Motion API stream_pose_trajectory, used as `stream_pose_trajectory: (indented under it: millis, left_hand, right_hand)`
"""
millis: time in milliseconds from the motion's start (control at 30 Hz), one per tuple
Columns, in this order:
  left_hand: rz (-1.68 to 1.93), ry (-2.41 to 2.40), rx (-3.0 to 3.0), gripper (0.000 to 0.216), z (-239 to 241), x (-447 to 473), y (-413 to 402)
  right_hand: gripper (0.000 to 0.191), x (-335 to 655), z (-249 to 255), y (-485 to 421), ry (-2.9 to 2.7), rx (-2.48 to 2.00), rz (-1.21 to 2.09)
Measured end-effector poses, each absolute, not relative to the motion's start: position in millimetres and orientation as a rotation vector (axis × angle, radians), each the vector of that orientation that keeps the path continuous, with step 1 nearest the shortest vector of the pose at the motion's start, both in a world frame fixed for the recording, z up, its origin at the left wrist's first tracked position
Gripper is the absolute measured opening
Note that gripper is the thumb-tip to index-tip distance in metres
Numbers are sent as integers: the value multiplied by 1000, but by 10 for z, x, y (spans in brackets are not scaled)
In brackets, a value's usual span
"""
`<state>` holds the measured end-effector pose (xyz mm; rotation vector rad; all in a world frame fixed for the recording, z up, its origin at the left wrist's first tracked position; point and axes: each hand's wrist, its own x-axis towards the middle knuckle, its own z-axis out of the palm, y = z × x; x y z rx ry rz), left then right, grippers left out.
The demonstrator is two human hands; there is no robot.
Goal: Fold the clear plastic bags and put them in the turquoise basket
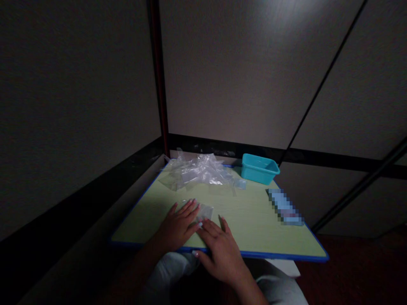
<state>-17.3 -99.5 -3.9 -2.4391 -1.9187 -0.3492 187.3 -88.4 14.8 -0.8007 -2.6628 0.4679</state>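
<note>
Clear plastic bag [207,211] lies flat under the left hand [180,227], whose fingers are extended and slightly spread. Beside it, the right hand [220,247] is loosely open, fingertips at the bag's near edge, thumb apart. Beyond both hands sits a heap of crumpled clear plastic [205,169]; farther right of them, a turquoise plastic basket [258,174].

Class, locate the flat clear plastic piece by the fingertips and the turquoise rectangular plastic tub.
Flat clear plastic piece [207,211]: head view, uncovered right part.
Turquoise rectangular plastic tub [256,175]: head view, front wall.
</note>
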Motion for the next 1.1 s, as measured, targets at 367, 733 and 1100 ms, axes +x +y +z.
stream_pose_trajectory:
  millis: [367,733,1100]
  left_hand:
    - [-206,-1976,-2420,62,-89,-186,-972]
    - [-184,-2030,-2359,62,-86,-177,-981]
    - [-367,-1985,-2265,50,-66,-107,-953]
  right_hand:
    - [66,1519,108,-596,-2702,-1070,472]
    - [70,1544,58,-564,-2767,-1109,390]
    - [79,1529,26,-594,-2720,-1137,357]
